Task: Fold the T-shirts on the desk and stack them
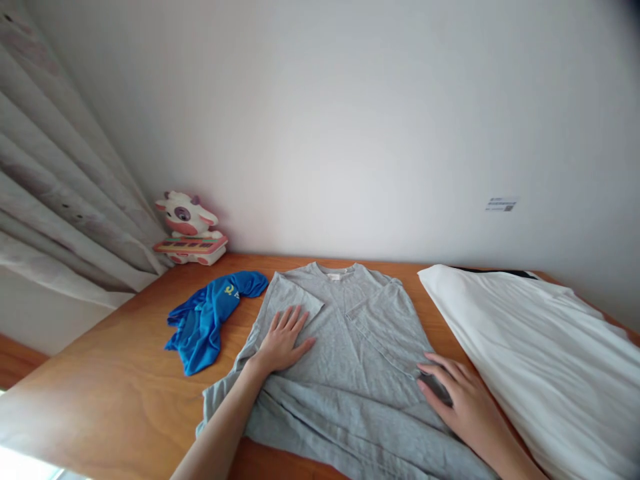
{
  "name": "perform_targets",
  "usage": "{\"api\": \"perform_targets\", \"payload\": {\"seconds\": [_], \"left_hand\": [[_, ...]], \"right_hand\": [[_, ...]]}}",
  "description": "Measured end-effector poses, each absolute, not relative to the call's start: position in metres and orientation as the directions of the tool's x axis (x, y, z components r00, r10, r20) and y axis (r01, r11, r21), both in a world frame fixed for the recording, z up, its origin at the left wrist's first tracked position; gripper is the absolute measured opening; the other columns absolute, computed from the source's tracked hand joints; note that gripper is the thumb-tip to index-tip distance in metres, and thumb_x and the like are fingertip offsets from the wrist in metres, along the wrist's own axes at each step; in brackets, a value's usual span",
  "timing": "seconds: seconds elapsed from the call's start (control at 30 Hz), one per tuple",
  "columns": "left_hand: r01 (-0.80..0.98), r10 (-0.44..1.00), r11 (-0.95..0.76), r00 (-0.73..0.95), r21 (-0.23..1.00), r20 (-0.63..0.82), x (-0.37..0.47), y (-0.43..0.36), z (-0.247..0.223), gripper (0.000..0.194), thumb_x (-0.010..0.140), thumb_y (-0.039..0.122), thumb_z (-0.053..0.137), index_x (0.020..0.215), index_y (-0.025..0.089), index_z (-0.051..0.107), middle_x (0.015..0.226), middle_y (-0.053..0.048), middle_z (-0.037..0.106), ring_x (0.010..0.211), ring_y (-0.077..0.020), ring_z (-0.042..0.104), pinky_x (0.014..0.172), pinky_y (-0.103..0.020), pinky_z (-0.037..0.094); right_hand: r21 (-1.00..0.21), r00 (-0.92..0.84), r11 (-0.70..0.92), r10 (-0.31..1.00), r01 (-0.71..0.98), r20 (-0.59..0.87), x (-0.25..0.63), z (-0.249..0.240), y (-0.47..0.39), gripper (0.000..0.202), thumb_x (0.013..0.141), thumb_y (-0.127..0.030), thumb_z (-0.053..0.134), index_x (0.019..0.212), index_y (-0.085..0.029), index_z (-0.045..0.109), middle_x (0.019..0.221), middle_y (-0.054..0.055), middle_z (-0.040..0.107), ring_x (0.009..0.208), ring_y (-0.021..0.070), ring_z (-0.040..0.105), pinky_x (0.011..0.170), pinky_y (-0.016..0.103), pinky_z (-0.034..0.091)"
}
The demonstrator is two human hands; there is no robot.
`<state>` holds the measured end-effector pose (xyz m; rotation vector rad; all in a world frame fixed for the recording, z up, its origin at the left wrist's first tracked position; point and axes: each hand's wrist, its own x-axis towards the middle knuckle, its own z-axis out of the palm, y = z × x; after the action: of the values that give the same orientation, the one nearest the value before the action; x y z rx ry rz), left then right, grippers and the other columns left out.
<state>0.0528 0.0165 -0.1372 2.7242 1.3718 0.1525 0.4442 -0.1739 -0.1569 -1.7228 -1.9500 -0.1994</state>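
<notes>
The left hand lies flat, fingers spread, on the shirt mid-frame; the right hand, lower right, half-curls by a sleeve, grip unclear.

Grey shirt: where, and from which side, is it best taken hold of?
Probably by both shoulders, beside the collar, pinched from above: the shirt lies spread out, its collar toward the wall, leaving those edges uncovered.

Wooden tabletop, brown, visible grain. Grey short-sleeved T-shirt at clock centre, spread, lower part rumpled. Crumpled blue garment, yellow mark: between nine and ten. Cow-shaped toy keyboard: ten. White cloth: three.
</notes>
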Motion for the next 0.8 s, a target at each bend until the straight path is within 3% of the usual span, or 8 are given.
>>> {"api": "perform_targets", "payload": {"seconds": [0.17, 0.3, 0.47, 0.6, 0.8], "left_hand": [[0.798, 0.805, -0.59, 0.593, 0.125, 0.014, 0.06, 0.02, -0.13, 0.08, 0.097, 0.072, 0.031, 0.16, 0.022, 0.032, 0.169, -0.012, 0.021, 0.156, -0.0338, 0.016, 0.124, -0.058, 0.014], [0.794, 0.8, -0.597, 0.599, 0.116, 0.013, 0.064, 0.022, -0.129, 0.082, 0.097, 0.074, 0.03, 0.16, 0.022, 0.031, 0.169, -0.012, 0.021, 0.156, -0.034, 0.016, 0.124, -0.057, 0.014], [0.789, 0.794, -0.605, 0.608, 0.106, 0.008, 0.067, 0.022, -0.128, 0.082, 0.097, 0.073, 0.03, 0.16, 0.021, 0.031, 0.169, -0.013, 0.021, 0.156, -0.0337, 0.016, 0.124, -0.057, 0.014], [0.781, 0.786, -0.615, 0.618, 0.11, 0.008, 0.063, 0.021, -0.127, 0.082, 0.097, 0.073, 0.03, 0.16, 0.021, 0.03, 0.169, -0.013, 0.02, 0.156, -0.0335, 0.016, 0.124, -0.057, 0.015], [0.769, 0.777, -0.628, 0.628, 0.117, 0.038, 0.055, 0.018, -0.129, 0.078, 0.097, 0.072, 0.034, 0.16, 0.025, 0.032, 0.169, -0.011, 0.022, 0.156, -0.0325, 0.02, 0.124, -0.056, 0.017]], "right_hand": [[-0.276, 0.016, 0.118, 0.898, 0.954, 0.44, 0.428, -0.14, -0.154, 0.037, 0.097, -0.055, 0.051, 0.095, -0.025, 0.072, 0.107, 0.009, 0.073, 0.102, 0.0279, 0.07, 0.093, 0.046, 0.053], [-0.332, -0.114, 0.24, 0.927, 0.912, 0.358, 0.399, -0.126, -0.111, 0.039, 0.102, -0.047, 0.044, 0.121, -0.024, 0.069, 0.13, 0.011, 0.068, 0.122, 0.0257, 0.063, 0.105, 0.045, 0.049], [-0.288, -0.127, 0.174, 0.976, 0.942, 0.176, 0.356, -0.136, -0.067, 0.057, 0.103, -0.049, 0.041, 0.151, -0.02, 0.048, 0.161, 0.017, 0.04, 0.15, 0.0326, 0.033, 0.118, 0.059, 0.031], [-0.239, -0.039, 0.067, 0.992, 0.969, 0.121, 0.338, -0.15, -0.059, 0.063, 0.103, -0.057, 0.035, 0.156, -0.024, 0.04, 0.166, 0.015, 0.029, 0.154, 0.0325, 0.024, 0.121, 0.063, 0.015], [-0.225, -0.02, 0.047, 0.992, 0.973, 0.122, 0.34, -0.151, -0.058, 0.063, 0.103, -0.059, 0.03, 0.157, -0.026, 0.039, 0.166, 0.013, 0.029, 0.154, 0.0311, 0.024, 0.121, 0.062, 0.015]]}}
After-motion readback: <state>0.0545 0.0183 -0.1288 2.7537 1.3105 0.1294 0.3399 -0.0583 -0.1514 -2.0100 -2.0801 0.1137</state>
